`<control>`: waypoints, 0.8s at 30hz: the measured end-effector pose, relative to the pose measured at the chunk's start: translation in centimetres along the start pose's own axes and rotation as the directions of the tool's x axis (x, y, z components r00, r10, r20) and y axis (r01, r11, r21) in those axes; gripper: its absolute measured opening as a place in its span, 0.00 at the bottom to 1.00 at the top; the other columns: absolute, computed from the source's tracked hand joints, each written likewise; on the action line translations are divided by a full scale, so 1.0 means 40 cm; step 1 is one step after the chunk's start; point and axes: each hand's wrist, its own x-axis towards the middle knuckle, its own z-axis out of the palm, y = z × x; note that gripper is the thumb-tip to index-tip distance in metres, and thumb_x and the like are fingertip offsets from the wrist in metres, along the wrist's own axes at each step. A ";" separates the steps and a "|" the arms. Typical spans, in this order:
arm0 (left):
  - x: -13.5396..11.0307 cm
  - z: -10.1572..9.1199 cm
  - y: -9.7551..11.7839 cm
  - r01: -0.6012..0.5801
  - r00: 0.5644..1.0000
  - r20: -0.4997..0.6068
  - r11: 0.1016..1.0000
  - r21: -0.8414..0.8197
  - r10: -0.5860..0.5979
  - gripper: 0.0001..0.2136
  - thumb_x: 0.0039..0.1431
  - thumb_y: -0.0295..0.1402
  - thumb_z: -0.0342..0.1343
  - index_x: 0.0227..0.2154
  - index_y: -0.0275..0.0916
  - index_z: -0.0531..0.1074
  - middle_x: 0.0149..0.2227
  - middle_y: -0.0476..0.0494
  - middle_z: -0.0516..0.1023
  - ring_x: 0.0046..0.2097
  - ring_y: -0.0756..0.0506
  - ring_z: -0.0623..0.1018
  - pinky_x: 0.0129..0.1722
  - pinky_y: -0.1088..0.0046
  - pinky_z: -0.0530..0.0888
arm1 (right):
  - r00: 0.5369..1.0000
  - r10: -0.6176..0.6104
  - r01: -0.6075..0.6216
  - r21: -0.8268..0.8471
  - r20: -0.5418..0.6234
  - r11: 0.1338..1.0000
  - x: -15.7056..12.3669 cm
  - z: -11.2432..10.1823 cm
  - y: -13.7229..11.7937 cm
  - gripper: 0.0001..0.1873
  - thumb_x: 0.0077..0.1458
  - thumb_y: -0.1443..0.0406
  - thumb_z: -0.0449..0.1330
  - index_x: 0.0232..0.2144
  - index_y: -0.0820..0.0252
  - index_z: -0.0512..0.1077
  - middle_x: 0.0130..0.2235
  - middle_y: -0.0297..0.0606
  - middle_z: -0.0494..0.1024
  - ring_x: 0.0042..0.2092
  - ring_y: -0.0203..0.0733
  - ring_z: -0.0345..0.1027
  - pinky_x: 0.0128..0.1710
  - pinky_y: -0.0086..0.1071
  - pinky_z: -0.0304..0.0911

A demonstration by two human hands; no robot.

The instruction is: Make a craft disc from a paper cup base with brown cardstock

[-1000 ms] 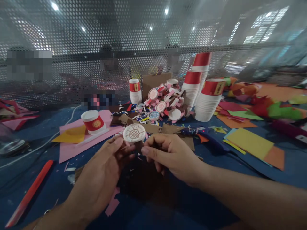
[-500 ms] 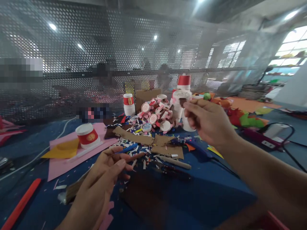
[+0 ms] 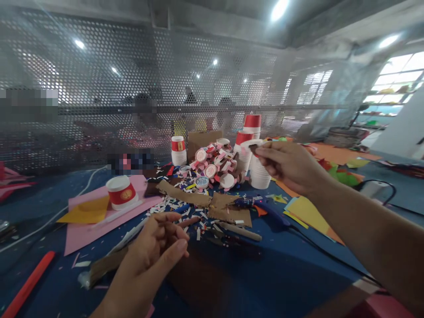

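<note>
Partly hidden by right hand [image 3: 287,167]: pinched white disc [image 3: 251,143].

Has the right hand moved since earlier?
Yes: the right hand went rightward and up in view, from left of the glue gun to above it.

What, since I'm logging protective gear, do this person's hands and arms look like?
The left hand and right hand are gloveless, with no rings visible. The right forearm shows no sleeve, watch or bracelet; the left forearm is mostly out of frame.
</note>
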 end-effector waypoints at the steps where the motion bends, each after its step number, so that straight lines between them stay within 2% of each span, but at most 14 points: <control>1: -0.003 0.004 0.004 -0.009 1.000 0.000 1.000 0.011 0.009 0.20 0.59 0.42 0.64 0.50 0.43 0.68 0.35 0.47 0.78 0.34 0.46 0.76 0.34 0.71 0.71 | 1.000 -0.002 0.002 -0.009 0.024 1.000 0.014 0.017 -0.004 0.14 0.58 0.69 0.64 0.21 0.61 0.70 0.22 0.31 0.69 0.18 0.26 0.57 0.14 0.22 0.48; 5: -0.011 0.010 0.014 -0.047 0.999 0.022 0.998 0.041 0.046 0.18 0.58 0.43 0.65 0.48 0.42 0.71 0.33 0.47 0.78 0.33 0.46 0.77 0.34 0.71 0.71 | 0.999 -0.021 0.022 -0.026 0.039 0.999 0.112 0.086 -0.012 0.16 0.61 0.70 0.62 0.21 0.61 0.69 0.22 0.31 0.70 0.18 0.26 0.56 0.14 0.23 0.47; 9: -0.009 0.003 0.013 -0.032 0.998 0.050 0.998 0.050 0.030 0.18 0.59 0.45 0.65 0.48 0.43 0.72 0.33 0.47 0.78 0.33 0.46 0.77 0.36 0.69 0.73 | 0.999 0.023 -0.024 -0.040 -0.040 0.999 0.231 0.141 0.019 0.16 0.65 0.70 0.60 0.23 0.61 0.67 0.22 0.28 0.67 0.18 0.25 0.54 0.15 0.22 0.47; 10: -0.009 0.001 0.012 -0.030 0.998 0.053 0.998 0.047 0.028 0.18 0.59 0.45 0.64 0.47 0.43 0.72 0.33 0.47 0.77 0.33 0.45 0.77 0.36 0.69 0.73 | 0.997 0.052 -0.055 -0.049 -0.055 0.997 0.253 0.150 0.032 0.15 0.65 0.69 0.60 0.25 0.62 0.68 0.23 0.28 0.68 0.19 0.26 0.55 0.16 0.22 0.49; 12: -0.009 -0.002 0.010 -0.036 0.998 0.060 0.998 0.043 0.034 0.18 0.59 0.46 0.64 0.47 0.42 0.72 0.32 0.46 0.77 0.33 0.45 0.77 0.36 0.68 0.73 | 0.993 0.102 -0.106 -0.068 -0.063 0.992 0.277 0.160 0.061 0.09 0.67 0.64 0.61 0.34 0.64 0.72 0.28 0.29 0.72 0.23 0.27 0.62 0.20 0.22 0.60; 13: -0.009 -0.003 0.009 -0.041 0.997 0.065 0.998 0.046 0.038 0.18 0.59 0.46 0.64 0.47 0.42 0.72 0.32 0.46 0.77 0.33 0.45 0.76 0.36 0.68 0.73 | 0.991 0.117 -0.122 -0.077 -0.060 0.990 0.280 0.162 0.075 0.09 0.68 0.62 0.61 0.38 0.64 0.73 0.32 0.32 0.75 0.26 0.29 0.66 0.24 0.24 0.65; 15: -0.010 -0.004 0.008 -0.046 0.997 0.069 0.997 0.056 0.042 0.18 0.60 0.46 0.63 0.48 0.43 0.72 0.33 0.46 0.77 0.34 0.45 0.76 0.35 0.68 0.72 | 0.992 0.115 -0.120 -0.092 -0.058 0.988 0.271 0.156 0.098 0.10 0.68 0.61 0.61 0.41 0.64 0.74 0.34 0.33 0.76 0.28 0.31 0.69 0.26 0.26 0.68; 18: -0.011 0.000 0.005 -0.047 0.996 0.072 0.997 0.059 0.043 0.18 0.60 0.46 0.63 0.48 0.43 0.73 0.33 0.45 0.77 0.34 0.45 0.75 0.35 0.68 0.72 | 0.997 0.044 -0.050 -0.108 -0.057 0.993 0.238 0.135 0.113 0.11 0.66 0.62 0.62 0.34 0.65 0.73 0.27 0.28 0.72 0.22 0.27 0.62 0.20 0.22 0.60; 21: -0.011 0.006 0.003 -0.046 0.996 0.077 0.997 0.061 0.041 0.18 0.59 0.45 0.63 0.47 0.42 0.73 0.31 0.46 0.76 0.33 0.45 0.75 0.35 0.68 0.72 | 0.995 -0.070 0.059 -0.132 -0.076 0.989 0.215 0.111 0.106 0.12 0.61 0.65 0.64 0.27 0.63 0.71 0.21 0.28 0.70 0.17 0.26 0.57 0.16 0.24 0.51; 24: -0.010 0.012 0.003 -0.047 0.996 0.074 0.997 0.068 0.042 0.16 0.59 0.44 0.63 0.45 0.42 0.73 0.30 0.47 0.75 0.33 0.45 0.75 0.36 0.68 0.72 | 0.982 -0.166 0.147 -0.188 -0.093 0.971 0.215 0.095 0.094 0.09 0.57 0.66 0.64 0.27 0.61 0.71 0.21 0.30 0.70 0.17 0.28 0.57 0.17 0.27 0.51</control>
